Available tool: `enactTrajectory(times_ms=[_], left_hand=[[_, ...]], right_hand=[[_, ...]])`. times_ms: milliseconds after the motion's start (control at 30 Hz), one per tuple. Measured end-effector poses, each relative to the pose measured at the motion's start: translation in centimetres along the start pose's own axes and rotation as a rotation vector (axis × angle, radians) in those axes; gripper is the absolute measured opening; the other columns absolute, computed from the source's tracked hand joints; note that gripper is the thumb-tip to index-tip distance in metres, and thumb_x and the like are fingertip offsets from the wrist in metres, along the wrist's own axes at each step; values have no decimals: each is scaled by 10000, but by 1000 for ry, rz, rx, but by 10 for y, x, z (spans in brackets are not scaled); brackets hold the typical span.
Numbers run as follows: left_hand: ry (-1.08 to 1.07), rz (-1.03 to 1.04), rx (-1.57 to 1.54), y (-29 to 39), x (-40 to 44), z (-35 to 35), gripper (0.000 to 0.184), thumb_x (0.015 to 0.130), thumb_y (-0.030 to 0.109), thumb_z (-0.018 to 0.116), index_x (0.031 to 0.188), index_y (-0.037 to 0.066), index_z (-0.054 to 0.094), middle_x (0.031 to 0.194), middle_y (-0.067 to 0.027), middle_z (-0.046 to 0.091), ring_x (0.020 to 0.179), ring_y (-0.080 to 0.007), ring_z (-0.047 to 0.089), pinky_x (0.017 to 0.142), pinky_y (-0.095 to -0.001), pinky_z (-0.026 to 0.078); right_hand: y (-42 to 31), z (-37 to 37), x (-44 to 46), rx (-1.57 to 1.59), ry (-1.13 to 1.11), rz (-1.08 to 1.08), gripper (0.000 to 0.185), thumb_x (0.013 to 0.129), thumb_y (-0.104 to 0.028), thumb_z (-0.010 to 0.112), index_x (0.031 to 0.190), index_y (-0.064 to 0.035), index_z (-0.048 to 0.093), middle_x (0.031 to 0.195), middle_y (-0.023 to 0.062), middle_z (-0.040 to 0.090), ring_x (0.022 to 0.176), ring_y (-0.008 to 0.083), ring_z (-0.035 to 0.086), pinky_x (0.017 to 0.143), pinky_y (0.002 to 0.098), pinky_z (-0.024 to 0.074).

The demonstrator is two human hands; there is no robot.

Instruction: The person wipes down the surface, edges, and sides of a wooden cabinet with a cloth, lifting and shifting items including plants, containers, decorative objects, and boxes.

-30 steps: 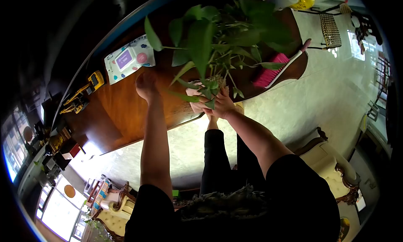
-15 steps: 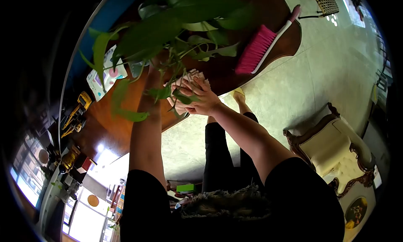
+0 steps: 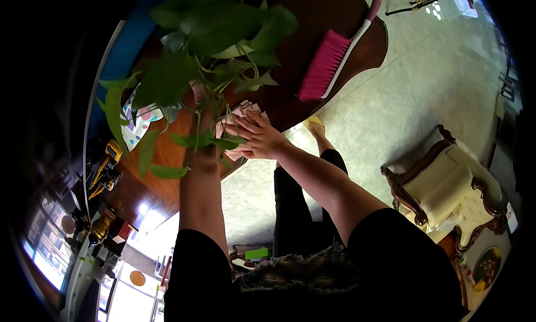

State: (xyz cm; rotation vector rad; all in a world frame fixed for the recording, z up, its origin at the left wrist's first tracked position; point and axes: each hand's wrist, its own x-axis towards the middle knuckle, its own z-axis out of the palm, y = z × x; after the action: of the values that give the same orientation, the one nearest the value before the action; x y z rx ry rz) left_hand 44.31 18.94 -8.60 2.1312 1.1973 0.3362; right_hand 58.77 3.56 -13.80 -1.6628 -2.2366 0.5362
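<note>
Head view: the right hand (image 3: 254,136) lies open, fingers spread over a cloth (image 3: 247,107) at the table's (image 3: 167,140) edge. Plant leaves (image 3: 215,26) mostly hide the left hand (image 3: 197,92) (its grip I cannot tell).

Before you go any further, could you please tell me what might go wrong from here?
The plant's leaves cover part of the left arm in view, so they might snag. The pink brush lies close to the edge of the table, so a bump could knock it off. The cloth under the right hand is near the edge too, and might slip over.
</note>
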Motion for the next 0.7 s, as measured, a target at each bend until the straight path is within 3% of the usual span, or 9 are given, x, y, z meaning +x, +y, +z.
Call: enactTrajectory(times_ms=[133, 233, 400, 500, 567, 633, 667, 700], left_hand=[[-1, -14, 4, 0, -11, -2, 504, 935, 214, 761, 1328, -36, 569, 1245, -177, 659, 1030, -301, 649, 907, -405, 532], [2, -31, -1, -1, -23, -6, 510, 935, 217, 762, 1333, -35, 566, 1251, -179, 656, 1033, -303, 647, 907, -407, 530], [4, -77, -16, -1, -46, -16, 521, 935, 223, 762, 1343, -32, 562, 1261, -182, 652, 1037, -305, 643, 908, -411, 527], [-4, -123, -55, 10, -78, -27, 528, 935, 226, 762, 1349, -31, 559, 1267, -183, 649, 1040, -306, 640, 908, -414, 525], [8, -159, -76, 14, -96, -36, 532, 935, 228, 762, 1353, -30, 557, 1271, -184, 647, 1042, -307, 639, 909, -415, 524], [62, -210, -88, 9, -113, -46, 536, 935, 231, 763, 1357, -29, 555, 1275, -185, 645, 1044, -308, 637, 909, -417, 523], [102, -241, -80, -1, -116, -51, 539, 935, 232, 763, 1359, -28, 555, 1277, -186, 644, 1044, -308, 636, 909, -417, 523], [158, -276, -74, -14, -121, -55, 541, 935, 233, 763, 1361, -28, 554, 1279, -187, 643, 1045, -309, 635, 909, -418, 522]], right_hand=[[1, -3, -2, -31, -27, -25, 720, 886, -567, 535, 1571, -377, 417, 1741, 6, 192, 1610, 303, 112, 1303, 579, 23], [0, 7, -1, -43, 103, -30, 694, 880, -567, 543, 1542, -381, 454, 1720, 2, 249, 1586, 282, 189, 1303, 577, 30], [0, 25, -9, -186, -3, -14, 552, 896, -571, 550, 1407, -365, 590, 1551, -47, 458, 1479, 256, 314, 1301, 594, 35], [-3, 14, -11, -159, 56, 28, 512, 909, -575, 558, 1369, -360, 621, 1495, -56, 492, 1479, 262, 312, 1297, 600, 42], [0, 24, -12, -86, 110, -59, 532, 905, -591, 571, 1391, -378, 610, 1562, -50, 454, 1532, 273, 269, 1293, 599, 47], [-1, 8, -6, -76, -6, -24, 566, 903, -601, 577, 1434, -403, 583, 1661, -41, 353, 1588, 282, 184, 1294, 591, 36], [-3, -2, -1, -133, 21, -25, 633, 900, -605, 580, 1505, -432, 506, 1728, -40, 231, 1614, 283, 109, 1295, 582, 22], [-6, -4, 0, -133, 13, -42, 633, 900, -605, 580, 1505, -432, 506, 1728, -40, 231, 1614, 283, 109, 1295, 582, 22]])
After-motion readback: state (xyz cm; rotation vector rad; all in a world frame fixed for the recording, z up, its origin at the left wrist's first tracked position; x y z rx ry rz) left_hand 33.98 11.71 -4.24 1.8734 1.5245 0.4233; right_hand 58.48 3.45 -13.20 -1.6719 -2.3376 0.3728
